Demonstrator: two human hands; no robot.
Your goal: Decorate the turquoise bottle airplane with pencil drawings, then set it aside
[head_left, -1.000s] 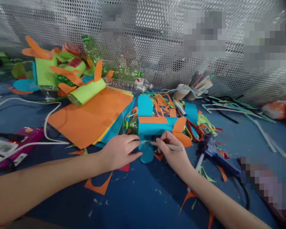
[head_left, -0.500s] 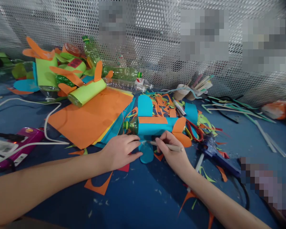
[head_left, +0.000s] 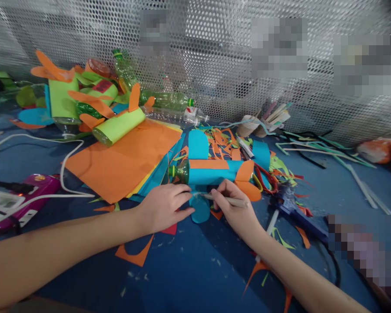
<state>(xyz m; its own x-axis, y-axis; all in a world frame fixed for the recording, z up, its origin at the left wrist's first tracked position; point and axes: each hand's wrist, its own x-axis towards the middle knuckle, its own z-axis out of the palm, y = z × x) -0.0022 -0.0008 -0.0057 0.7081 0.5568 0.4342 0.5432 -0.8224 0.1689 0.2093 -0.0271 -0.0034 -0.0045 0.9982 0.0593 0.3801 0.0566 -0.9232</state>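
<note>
In my right hand [head_left: 231, 201] is a slim grey pen [head_left: 236, 202], its tip on a blue paper wing [head_left: 200, 211] with a rounded end. My left hand [head_left: 167, 206] lies flat from the left, fingers apart, fingertips touching the wing's left edge. Just beyond both hands a green plastic bottle [head_left: 181, 171] lies on its side, wrapped in blue paper [head_left: 205, 175]. An orange strip [head_left: 209, 164] runs along its top, and orange rounded pieces [head_left: 247, 189] stick out at its right end. Another blue wing [head_left: 198, 143] shows on its far side.
Orange sheets [head_left: 124, 163] are stacked at left beneath a green paper-wrapped bottle [head_left: 120, 126]. A blue glue gun [head_left: 299, 219] and red-handled scissors [head_left: 270, 180] lie at right. Paper scraps [head_left: 220, 141] lie behind the bottle, before a perforated metal screen [head_left: 215, 65]. A magenta box [head_left: 35, 200] with cables sits left.
The right hand and pen have shifted very slightly left over the blue wing. The left hand and the bottle look unmoved.
</note>
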